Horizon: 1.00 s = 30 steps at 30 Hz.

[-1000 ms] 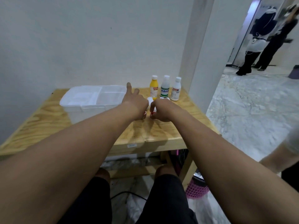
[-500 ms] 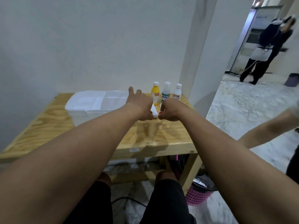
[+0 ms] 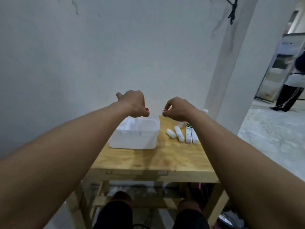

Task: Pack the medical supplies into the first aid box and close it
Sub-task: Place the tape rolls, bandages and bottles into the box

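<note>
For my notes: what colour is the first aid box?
White: the box shows best in head view.

We stretch both arms forward, knuckles up. Our left hand [image 3: 133, 103] sits at eleven o'clock, our right hand [image 3: 177, 109] at one o'clock, slightly apart, each with fingers curled and thumb tucked against fingertips.

Person, head view, itemised:
- Left hand [image 3: 133, 103] and right hand [image 3: 178, 108]: bare, with red-painted thumbnails [image 3: 146, 109].
- Forearms [image 3: 69, 146]: bare along the whole visible length, no sleeve, watch or band on them.
- Black shorts [image 3: 113, 215]: plain dark fabric over both thighs, ending at bare knees [image 3: 121, 198].
</note>
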Available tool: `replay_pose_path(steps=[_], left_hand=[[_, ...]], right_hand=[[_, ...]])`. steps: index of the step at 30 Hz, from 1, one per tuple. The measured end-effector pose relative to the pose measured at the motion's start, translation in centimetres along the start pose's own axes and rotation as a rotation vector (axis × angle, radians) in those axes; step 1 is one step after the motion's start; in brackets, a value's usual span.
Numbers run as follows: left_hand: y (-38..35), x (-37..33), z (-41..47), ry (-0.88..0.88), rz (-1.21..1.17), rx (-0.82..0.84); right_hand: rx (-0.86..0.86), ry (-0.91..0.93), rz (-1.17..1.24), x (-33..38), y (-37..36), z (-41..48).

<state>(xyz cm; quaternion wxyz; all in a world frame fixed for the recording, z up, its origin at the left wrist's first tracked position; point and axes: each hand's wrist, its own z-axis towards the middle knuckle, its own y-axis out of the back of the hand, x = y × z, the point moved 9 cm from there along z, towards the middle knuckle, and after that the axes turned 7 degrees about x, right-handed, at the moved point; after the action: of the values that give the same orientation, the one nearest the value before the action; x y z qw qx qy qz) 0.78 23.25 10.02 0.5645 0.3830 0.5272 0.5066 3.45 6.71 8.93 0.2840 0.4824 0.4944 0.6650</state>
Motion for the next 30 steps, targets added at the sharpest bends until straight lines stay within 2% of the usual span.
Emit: replay_pose_path(steps=[5,14,30], left_hand=[[1.7,5.6,-1.1,0.091,-0.014,-0.008],[0.5,12.1,-2.7,0.166,-0.046,0.105],[-2.2,13.6,-1.6,0.155,-0.065,0.323]], right_hand=[[-0.004,0.055,0.054,4.1,-1.4,1.8],[0.172,0.189,0.120,10.3,-6.4,3.3],[0.233,0.189,0.006,13.0,-10.6,5.3]])
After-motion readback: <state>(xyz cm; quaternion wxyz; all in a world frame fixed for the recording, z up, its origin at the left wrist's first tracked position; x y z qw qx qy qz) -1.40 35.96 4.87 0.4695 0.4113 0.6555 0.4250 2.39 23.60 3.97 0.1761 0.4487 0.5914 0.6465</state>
